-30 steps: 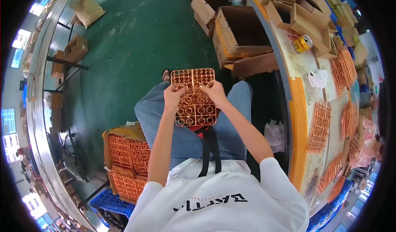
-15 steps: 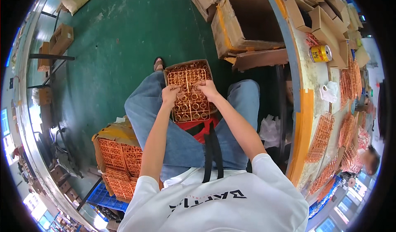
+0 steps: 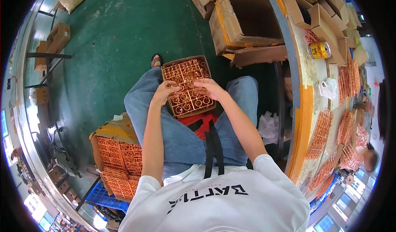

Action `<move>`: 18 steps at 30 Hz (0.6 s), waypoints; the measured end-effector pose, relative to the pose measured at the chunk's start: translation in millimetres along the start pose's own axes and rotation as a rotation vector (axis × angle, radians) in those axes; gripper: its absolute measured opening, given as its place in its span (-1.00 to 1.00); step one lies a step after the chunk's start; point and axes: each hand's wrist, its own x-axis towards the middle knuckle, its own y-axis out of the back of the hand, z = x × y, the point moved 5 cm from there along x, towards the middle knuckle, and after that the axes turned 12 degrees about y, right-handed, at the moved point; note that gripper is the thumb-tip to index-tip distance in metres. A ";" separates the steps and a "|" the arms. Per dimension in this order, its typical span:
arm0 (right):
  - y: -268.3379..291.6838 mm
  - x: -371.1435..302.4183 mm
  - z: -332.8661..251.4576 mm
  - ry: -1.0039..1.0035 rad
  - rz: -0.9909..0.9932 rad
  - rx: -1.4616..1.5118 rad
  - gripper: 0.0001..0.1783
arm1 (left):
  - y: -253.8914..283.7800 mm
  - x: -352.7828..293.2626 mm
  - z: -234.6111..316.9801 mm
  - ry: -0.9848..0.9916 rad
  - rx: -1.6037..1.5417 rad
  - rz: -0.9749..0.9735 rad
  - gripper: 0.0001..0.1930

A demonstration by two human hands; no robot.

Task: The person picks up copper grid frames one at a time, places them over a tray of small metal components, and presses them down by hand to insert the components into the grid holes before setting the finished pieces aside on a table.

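Copper-coloured ring frame (image 3: pixel 188 94) sits between the left hand (image 3: pixel 165 92) and the right hand (image 3: pixel 209 89), over an open cardboard box (image 3: pixel 197 112). Left of the left hand and nearer the body stands a carton (image 3: pixel 115 129) packed with similar frames. The left hand pinches the ring frame's left part; the right hand likewise grips its right part. Ahead and right of the right hand is a large carton (image 3: pixel 218 30); farther right, a worktable (image 3: pixel 304 120) bears a yellow can (image 3: pixel 319 50) and copper-coloured lattices (image 3: pixel 319 134).
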 end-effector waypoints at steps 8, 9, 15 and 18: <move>-13.6 3.3 5.6 0.148 0.217 -0.375 -0.91 | 11.5 10.0 2.6 -0.365 0.583 0.620 -0.59; -9.2 5.8 6.1 0.201 0.250 -0.459 -0.88 | 10.1 16.8 -0.3 -0.342 0.345 0.465 -0.61; -9.5 4.1 5.1 0.116 0.173 -0.255 -0.74 | -13.4 0.6 -4.0 -0.244 0.059 0.243 -0.52; -10.9 4.3 7.0 0.093 0.090 -0.080 -0.84 | -10.7 5.2 2.2 -0.270 -0.050 0.096 -0.59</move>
